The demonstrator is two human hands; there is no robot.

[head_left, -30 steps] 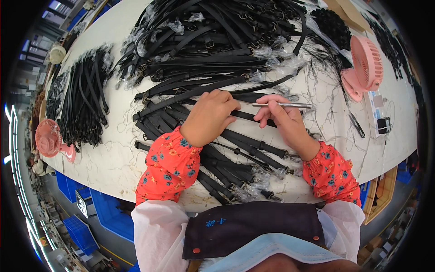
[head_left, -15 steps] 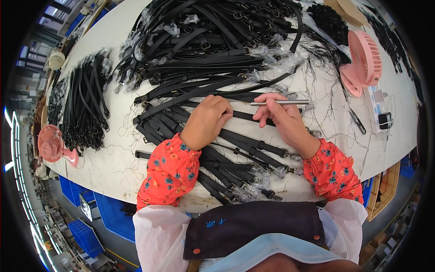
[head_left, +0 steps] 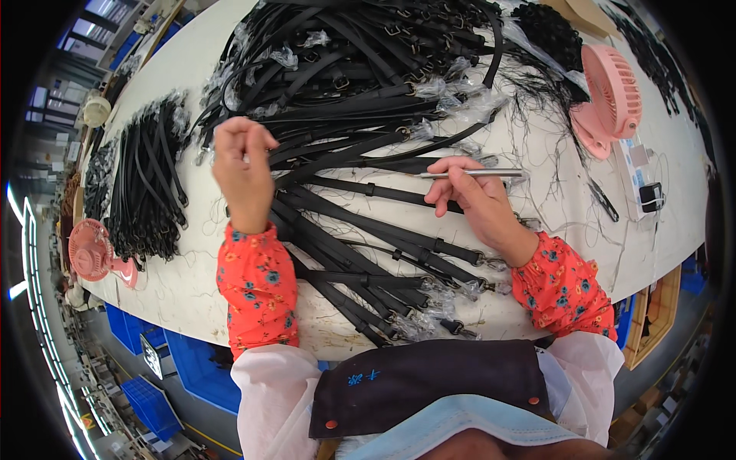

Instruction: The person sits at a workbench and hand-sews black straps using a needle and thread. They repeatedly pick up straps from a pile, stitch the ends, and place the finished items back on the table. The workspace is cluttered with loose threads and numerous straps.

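Note:
My right hand (head_left: 484,205) holds a slim silver pen-shaped tool (head_left: 498,172) between thumb and fingers, its thin tip pointing left. That tip is over the black straps (head_left: 376,190) fanned out across the middle of the table. Raised at the left end of these straps is my left hand (head_left: 244,172), its fingers curled in. Whether it pinches anything is hidden. The straps carry metal buckles or clasps, several wrapped in clear plastic (head_left: 441,301) near the front edge.
A large heap of black straps (head_left: 337,65) covers the back, and another bundle (head_left: 146,180) lies at left. Pink fans stand at right (head_left: 613,92) and left (head_left: 90,249). Loose black threads (head_left: 537,115) and a dark slim tool (head_left: 604,201) lie at right. Blue crates (head_left: 195,372) are below the table.
My left hand has moved left and up, away from the middle of the straps and from the tool's tip. My right hand stays nearly in place with the tool.

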